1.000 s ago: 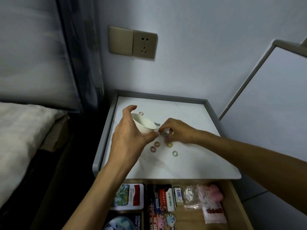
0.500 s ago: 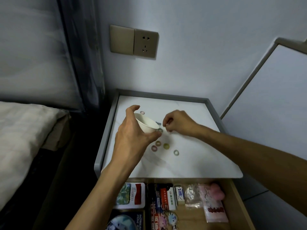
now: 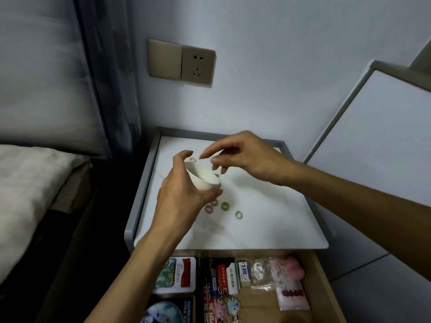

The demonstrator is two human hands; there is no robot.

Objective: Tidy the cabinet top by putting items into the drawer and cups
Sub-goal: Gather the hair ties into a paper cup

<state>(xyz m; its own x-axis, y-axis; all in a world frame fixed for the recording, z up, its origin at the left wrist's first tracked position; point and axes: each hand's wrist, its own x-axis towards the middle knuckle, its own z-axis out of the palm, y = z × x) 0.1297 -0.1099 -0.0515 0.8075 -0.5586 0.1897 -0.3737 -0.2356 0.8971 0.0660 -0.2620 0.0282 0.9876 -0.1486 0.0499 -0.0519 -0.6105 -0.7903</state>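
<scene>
Left hand [image 3: 184, 194] gripping tilted white cup [image 3: 203, 177], right hand [image 3: 245, 155] above its rim, fingers loosely parted, any pinch unclear, rings [image 3: 225, 205] mid cabinet top [image 3: 268, 217]

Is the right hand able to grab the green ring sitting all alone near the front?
Probably yes. The green ring lies alone on the white cabinet top with nothing over it. The right hand hovers above the cup, and the left hand gripping it is off to one side.

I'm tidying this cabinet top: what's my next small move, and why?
Probably lower the right hand to the olive ring; it and other rings lie loose on the cabinet top, and the left hand holds the white cup tilted nearby.
</scene>
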